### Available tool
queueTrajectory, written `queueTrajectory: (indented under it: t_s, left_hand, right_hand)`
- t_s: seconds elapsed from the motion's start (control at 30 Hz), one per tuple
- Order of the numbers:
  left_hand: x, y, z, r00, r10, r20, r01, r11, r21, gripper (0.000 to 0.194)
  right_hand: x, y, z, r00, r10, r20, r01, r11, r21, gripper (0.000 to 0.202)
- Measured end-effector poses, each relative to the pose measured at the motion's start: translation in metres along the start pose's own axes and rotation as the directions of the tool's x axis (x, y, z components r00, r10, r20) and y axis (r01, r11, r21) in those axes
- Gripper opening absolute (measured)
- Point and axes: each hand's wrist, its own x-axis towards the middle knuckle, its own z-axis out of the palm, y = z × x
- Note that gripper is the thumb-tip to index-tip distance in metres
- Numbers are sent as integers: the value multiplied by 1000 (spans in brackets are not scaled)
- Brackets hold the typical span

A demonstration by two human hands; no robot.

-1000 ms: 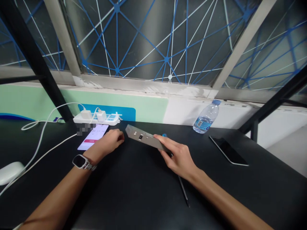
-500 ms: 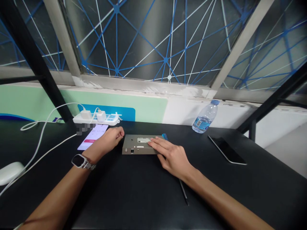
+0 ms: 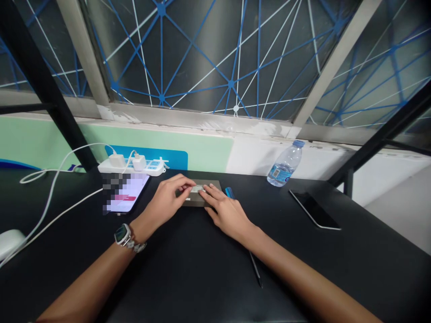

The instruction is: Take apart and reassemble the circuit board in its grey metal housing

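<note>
A flat grey-brown metal box with a white label on top lies on the black desk. From its left, my left hand reaches over the box, thumb and fingertips closed together at the label's left end; anything between them is too small to make out. My right hand rests on the box with fingers stretched out, fingertips at the label's right end. A screwdriver with a blue end lies beneath my right wrist, its middle hidden.
Left of the box are a lit phone and a white power strip with plugs and cables. On the right stand a water bottle and a dark phone lying flat. A white rounded object sits far left.
My left hand has moved right, from beside the box onto its top at the label. The box has shifted back slightly and is turned, and my right hand has moved left with it.
</note>
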Motion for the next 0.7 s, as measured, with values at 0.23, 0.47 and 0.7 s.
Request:
queueTrajectory:
  t_s: [0.23,0.47,0.7]
  left_hand:
    - [-4,8,16,999,-13,47,18,995,-102,17]
    - [-9,10,25,991,-121,62,133,957,-256,14]
    - [-12,3,36,970,-218,107,243,864,-442,14]
  right_hand:
    - [1,0,-4,999,-2,-46,1,1000,-25,52]
    - [-21,31,-42,876,477,74,-476,879,-40,30]
    - [-32,53,-36,724,472,503,-672,646,362,22]
